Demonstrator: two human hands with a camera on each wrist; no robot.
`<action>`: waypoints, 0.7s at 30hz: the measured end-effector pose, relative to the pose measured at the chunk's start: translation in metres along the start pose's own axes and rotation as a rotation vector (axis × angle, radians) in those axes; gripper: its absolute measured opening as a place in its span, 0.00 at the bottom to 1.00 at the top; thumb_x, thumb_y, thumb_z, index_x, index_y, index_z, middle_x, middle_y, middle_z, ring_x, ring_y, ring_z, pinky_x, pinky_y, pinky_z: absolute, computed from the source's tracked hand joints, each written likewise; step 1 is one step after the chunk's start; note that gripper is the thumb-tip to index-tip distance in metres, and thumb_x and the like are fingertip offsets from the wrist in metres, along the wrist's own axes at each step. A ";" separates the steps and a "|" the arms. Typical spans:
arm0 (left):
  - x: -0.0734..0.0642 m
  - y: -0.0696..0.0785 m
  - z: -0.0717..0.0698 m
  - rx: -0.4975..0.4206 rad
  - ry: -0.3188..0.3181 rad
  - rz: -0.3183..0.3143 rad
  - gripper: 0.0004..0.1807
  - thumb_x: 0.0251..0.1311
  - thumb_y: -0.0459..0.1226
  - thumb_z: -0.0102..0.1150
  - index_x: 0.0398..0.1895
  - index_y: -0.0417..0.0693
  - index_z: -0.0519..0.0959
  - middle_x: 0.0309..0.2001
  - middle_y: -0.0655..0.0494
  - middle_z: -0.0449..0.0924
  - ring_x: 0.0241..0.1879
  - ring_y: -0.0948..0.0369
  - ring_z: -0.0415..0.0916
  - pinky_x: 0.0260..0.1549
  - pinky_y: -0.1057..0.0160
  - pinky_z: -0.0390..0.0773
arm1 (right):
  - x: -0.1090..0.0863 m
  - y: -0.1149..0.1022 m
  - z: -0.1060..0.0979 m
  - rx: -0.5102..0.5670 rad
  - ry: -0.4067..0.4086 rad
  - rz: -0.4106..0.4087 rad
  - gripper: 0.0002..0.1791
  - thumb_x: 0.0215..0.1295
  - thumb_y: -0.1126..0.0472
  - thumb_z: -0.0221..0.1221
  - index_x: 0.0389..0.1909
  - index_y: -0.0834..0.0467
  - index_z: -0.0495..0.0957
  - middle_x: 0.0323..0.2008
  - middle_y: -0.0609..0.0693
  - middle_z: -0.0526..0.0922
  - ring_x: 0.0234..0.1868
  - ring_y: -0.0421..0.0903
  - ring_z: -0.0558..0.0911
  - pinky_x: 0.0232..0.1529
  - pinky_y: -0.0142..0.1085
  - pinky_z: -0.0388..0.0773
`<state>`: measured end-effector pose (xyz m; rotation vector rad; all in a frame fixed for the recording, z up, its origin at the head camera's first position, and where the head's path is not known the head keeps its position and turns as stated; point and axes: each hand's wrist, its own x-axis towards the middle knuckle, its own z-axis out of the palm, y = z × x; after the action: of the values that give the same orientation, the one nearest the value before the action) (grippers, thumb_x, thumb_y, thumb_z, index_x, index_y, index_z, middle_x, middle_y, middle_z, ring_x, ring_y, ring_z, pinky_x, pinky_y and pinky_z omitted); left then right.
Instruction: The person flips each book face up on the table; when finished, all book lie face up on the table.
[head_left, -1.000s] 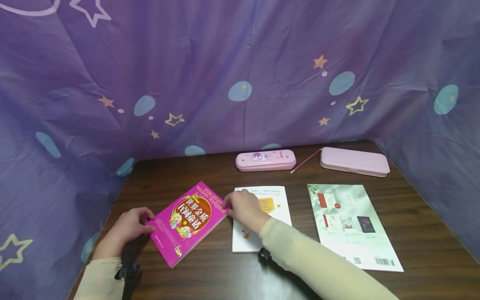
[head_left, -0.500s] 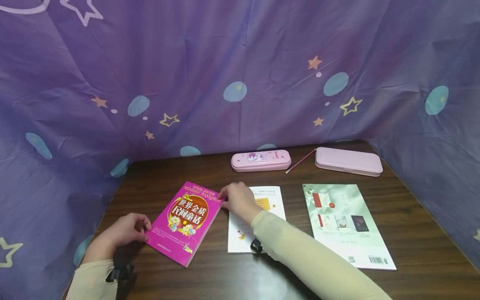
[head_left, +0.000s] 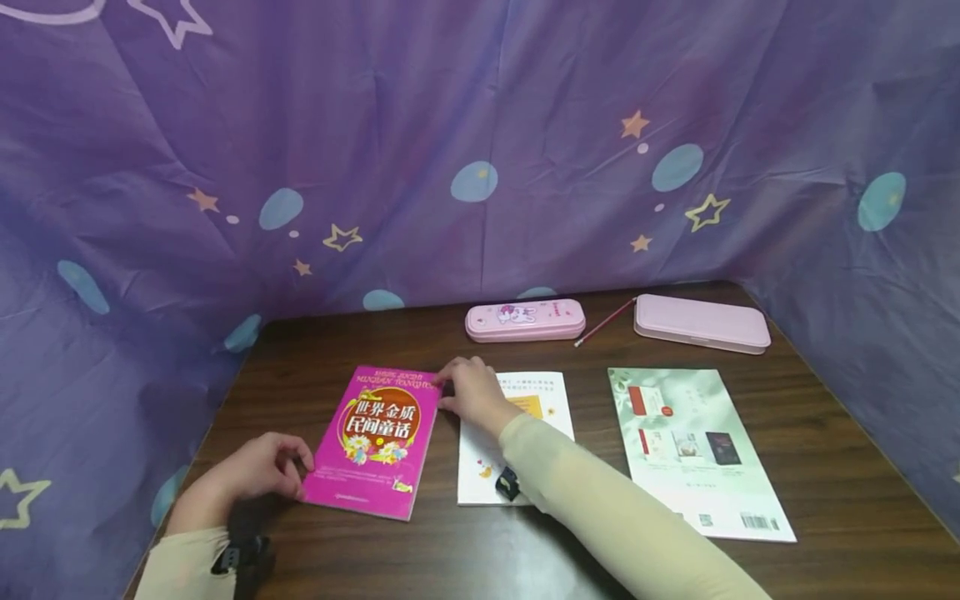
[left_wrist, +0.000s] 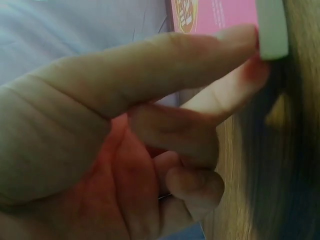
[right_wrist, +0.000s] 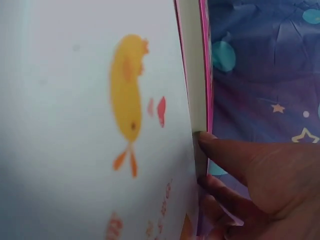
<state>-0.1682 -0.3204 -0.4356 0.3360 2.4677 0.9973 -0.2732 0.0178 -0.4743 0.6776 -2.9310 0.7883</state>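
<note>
A magenta paperback book [head_left: 375, 477] with Chinese lettering and flowers on its cover lies at the left of the table. My left hand [head_left: 258, 467] pinches its lower left corner; the left wrist view shows thumb and index finger on either side of the book [left_wrist: 220, 14]. At the upper right corner, my right hand [head_left: 474, 396] holds the book between thumb and fingers, and the right wrist view shows them at its page edge [right_wrist: 195, 65]. Beneath the right hand and forearm lies a white booklet [head_left: 476, 487], partly hidden.
A pale green and white magazine [head_left: 701, 483] lies to the right. Along the back stand a pink pencil case [head_left: 525, 322] with a rabbit picture, a red pencil [head_left: 607, 323] and a plain pink case [head_left: 701, 322]. Purple curtain [head_left: 420, 125] surrounds the table's back and sides.
The magenta book has turned counter-clockwise, from strongly slanted to nearly upright as seen by me. Both hands have stayed at its corners, the right one shifting slightly left and back.
</note>
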 end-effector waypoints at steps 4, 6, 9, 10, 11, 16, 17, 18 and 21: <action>0.003 0.001 0.003 -0.068 -0.075 0.069 0.15 0.45 0.22 0.72 0.37 0.31 0.77 0.24 0.44 0.85 0.24 0.67 0.78 0.27 0.69 0.76 | 0.002 0.002 -0.001 -0.009 -0.029 -0.030 0.21 0.60 0.52 0.73 0.55 0.49 0.86 0.60 0.52 0.83 0.57 0.56 0.78 0.57 0.51 0.73; 0.004 0.002 0.005 -0.094 -0.096 0.075 0.15 0.44 0.22 0.72 0.36 0.30 0.77 0.24 0.45 0.84 0.24 0.68 0.77 0.26 0.69 0.76 | 0.002 0.002 -0.003 -0.015 -0.050 -0.045 0.21 0.62 0.53 0.71 0.57 0.50 0.85 0.62 0.53 0.83 0.59 0.56 0.77 0.58 0.51 0.72; 0.005 0.004 0.006 -0.092 -0.107 0.063 0.15 0.43 0.22 0.72 0.35 0.31 0.77 0.23 0.49 0.83 0.23 0.68 0.76 0.26 0.70 0.75 | 0.002 0.003 -0.005 -0.023 -0.084 -0.068 0.22 0.65 0.55 0.69 0.60 0.50 0.84 0.64 0.53 0.81 0.61 0.57 0.76 0.59 0.51 0.71; 0.005 0.005 0.005 -0.083 -0.106 0.052 0.15 0.43 0.22 0.72 0.34 0.31 0.77 0.23 0.50 0.82 0.23 0.68 0.75 0.25 0.70 0.75 | 0.001 0.003 -0.005 -0.023 -0.097 -0.073 0.22 0.66 0.56 0.69 0.60 0.50 0.84 0.66 0.52 0.80 0.62 0.57 0.75 0.59 0.51 0.70; 0.004 0.007 0.005 -0.059 -0.097 0.038 0.14 0.43 0.23 0.72 0.33 0.33 0.78 0.23 0.52 0.82 0.23 0.68 0.75 0.25 0.70 0.74 | 0.001 0.003 -0.006 -0.020 -0.107 -0.078 0.22 0.66 0.56 0.68 0.61 0.50 0.83 0.67 0.52 0.79 0.62 0.57 0.74 0.60 0.50 0.69; 0.006 0.023 0.008 0.178 0.080 -0.050 0.09 0.48 0.31 0.75 0.30 0.43 0.83 0.22 0.59 0.78 0.24 0.64 0.72 0.26 0.65 0.71 | -0.007 0.006 -0.009 0.004 -0.130 -0.102 0.24 0.67 0.55 0.67 0.63 0.51 0.81 0.71 0.53 0.75 0.64 0.56 0.72 0.61 0.49 0.67; 0.007 0.028 0.009 0.226 0.128 -0.073 0.09 0.49 0.34 0.76 0.30 0.45 0.84 0.22 0.59 0.78 0.25 0.63 0.71 0.27 0.63 0.71 | -0.010 0.007 -0.011 0.013 -0.125 -0.113 0.23 0.67 0.55 0.67 0.63 0.52 0.82 0.71 0.54 0.75 0.63 0.57 0.72 0.61 0.50 0.67; 0.010 0.034 0.011 0.261 0.172 -0.099 0.08 0.51 0.36 0.76 0.31 0.47 0.85 0.22 0.59 0.77 0.25 0.62 0.71 0.27 0.62 0.70 | -0.013 0.007 -0.013 0.020 -0.118 -0.126 0.23 0.66 0.56 0.67 0.62 0.52 0.82 0.71 0.55 0.75 0.63 0.57 0.72 0.60 0.50 0.67; 0.018 0.052 0.019 0.322 0.276 -0.135 0.07 0.56 0.39 0.74 0.35 0.49 0.86 0.24 0.59 0.77 0.25 0.61 0.70 0.26 0.61 0.68 | -0.022 0.010 -0.022 0.041 -0.088 -0.152 0.22 0.66 0.57 0.67 0.60 0.53 0.83 0.70 0.57 0.76 0.63 0.58 0.72 0.58 0.52 0.66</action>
<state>-0.1715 -0.2653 -0.4170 0.1345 2.8631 0.6238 -0.2587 0.0449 -0.4633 0.9490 -2.9025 0.8258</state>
